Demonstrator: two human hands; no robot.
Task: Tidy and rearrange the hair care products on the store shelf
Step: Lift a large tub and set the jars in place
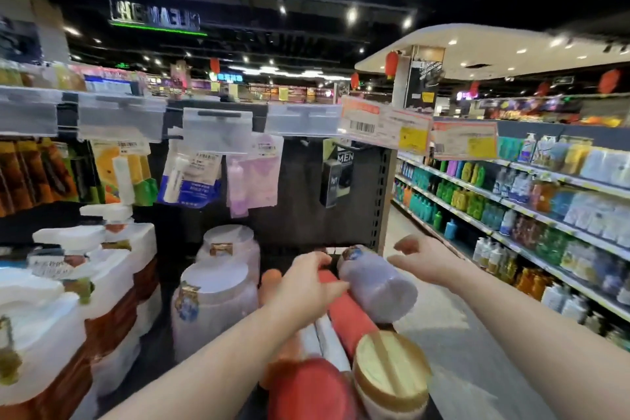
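Observation:
A lavender jar point(375, 283) with a blue label near its top lies tilted above several red bottles point(351, 317) at the shelf's right end. My left hand point(306, 283) presses against its left side, thumb and fingers curled around it. Just beyond the jar's right side, my right hand point(421, 257) hovers with its fingers apart, holding nothing. Two matching lavender jars point(218, 286) with white lids stand upright to the left. A gold-lidded jar point(392, 365) and a red cap point(306, 389) sit nearest me, blurred.
White pump bottles of amber liquid point(112, 269) crowd the shelf's left side. Packets point(191, 177) hang from hooks above, under plastic price holders point(218, 129). A perforated black end panel point(378, 201) bounds the shelf. Across the aisle floor point(453, 334), long shelves point(545, 211) hold coloured bottles.

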